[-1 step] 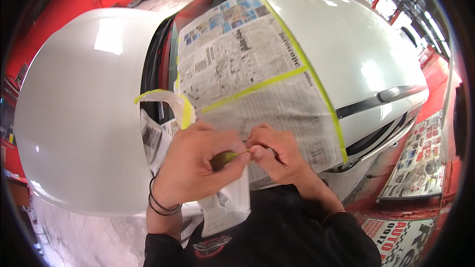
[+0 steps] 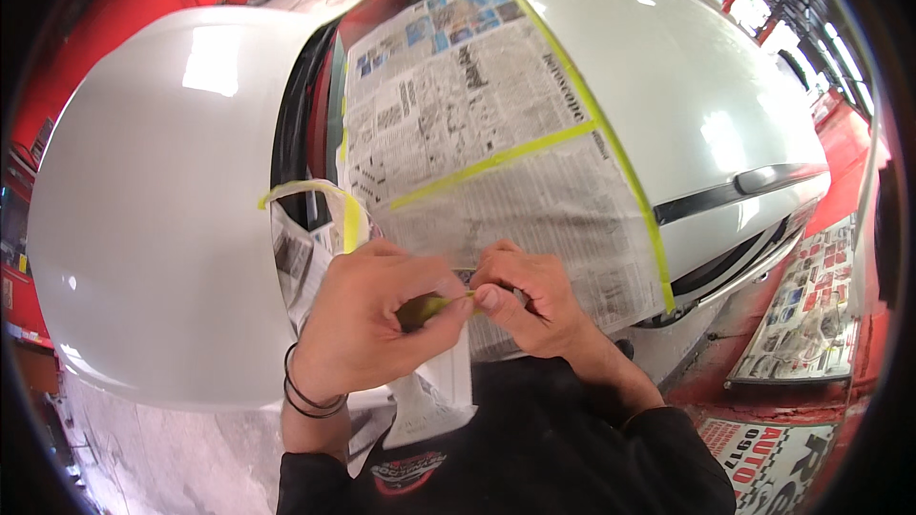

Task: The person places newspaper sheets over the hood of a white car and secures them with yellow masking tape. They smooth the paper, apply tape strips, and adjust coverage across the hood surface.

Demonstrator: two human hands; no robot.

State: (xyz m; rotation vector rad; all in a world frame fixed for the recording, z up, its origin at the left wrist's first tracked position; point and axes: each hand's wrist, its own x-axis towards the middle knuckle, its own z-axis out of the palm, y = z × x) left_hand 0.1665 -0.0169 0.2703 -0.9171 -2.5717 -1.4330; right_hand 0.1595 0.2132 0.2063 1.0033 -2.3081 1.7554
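In front of my body, both hands meet with fingertips pinched. My left hand (image 2: 372,319), with dark bands at its wrist, is closed around yellow masking tape (image 2: 418,311); most of the tape is hidden by the fingers, and motion blurs them slightly. Close by on the right, my right hand (image 2: 536,298) pinches the tape's end. Under and beyond the hands, newspaper sheets (image 2: 458,129) cover the car's windshield, joined and edged with yellow tape strips (image 2: 501,162). A loose paper strip (image 2: 334,200) edged with yellow tape curls up beside my left hand. White paper (image 2: 429,415) hangs below that hand.
The car's pale hood (image 2: 153,219) spreads to the left and its roof (image 2: 658,67) to the right. A side mirror-like black trim (image 2: 697,202) runs along the roof's edge. On the red floor at right lie a paper-covered panel (image 2: 806,310) and a printed sign (image 2: 763,458).
The view has shifted slightly. My fingertips have moved a little to the left and remain pinched on the tape; the newspaper and loose strip stay in place.
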